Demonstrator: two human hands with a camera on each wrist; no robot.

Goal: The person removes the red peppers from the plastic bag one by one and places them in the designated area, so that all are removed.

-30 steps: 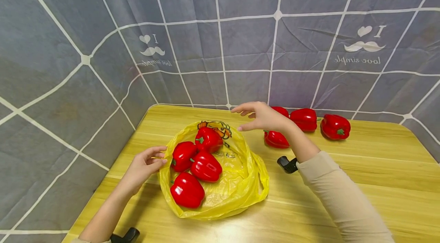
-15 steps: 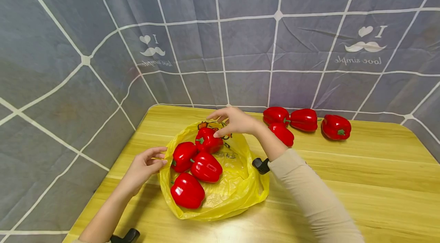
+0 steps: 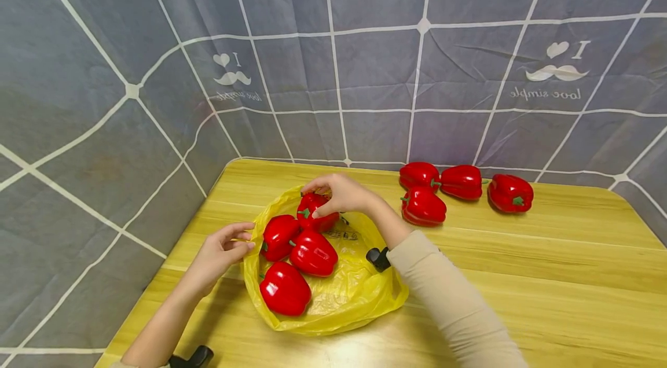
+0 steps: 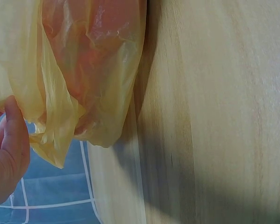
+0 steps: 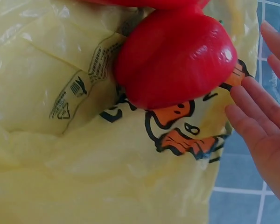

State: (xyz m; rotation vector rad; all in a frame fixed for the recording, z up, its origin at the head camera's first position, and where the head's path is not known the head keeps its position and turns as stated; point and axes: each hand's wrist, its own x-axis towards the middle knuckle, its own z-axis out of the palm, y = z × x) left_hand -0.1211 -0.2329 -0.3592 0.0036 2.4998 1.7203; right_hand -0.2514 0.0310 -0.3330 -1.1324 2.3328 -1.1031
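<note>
A yellow plastic bag (image 3: 359, 298) lies wide-mouthed on the table with several red bell peppers (image 3: 314, 253) inside. My left hand (image 3: 220, 252) pinches the bag's left rim between thumb and fingers, which the left wrist view shows close up. Over the farthest pepper in the bag (image 3: 307, 204) hovers my right hand (image 3: 344, 194), thumb and fingers spread around its top. In the right wrist view a gap shows between the right fingers (image 5: 252, 114) and that pepper; the hand holds nothing.
Several more red bell peppers (image 3: 424, 206) lie on the wooden table (image 3: 521, 287) at the back right, outside the bag. A grey curtain with white lines (image 3: 375, 67) hangs behind and to the left of the table. Black wrist mounts (image 3: 377, 259) show at both wrists.
My right hand has moved left from near the loose peppers to above the bag's far pepper, then lowered. The left hand has stayed at the bag's rim.
</note>
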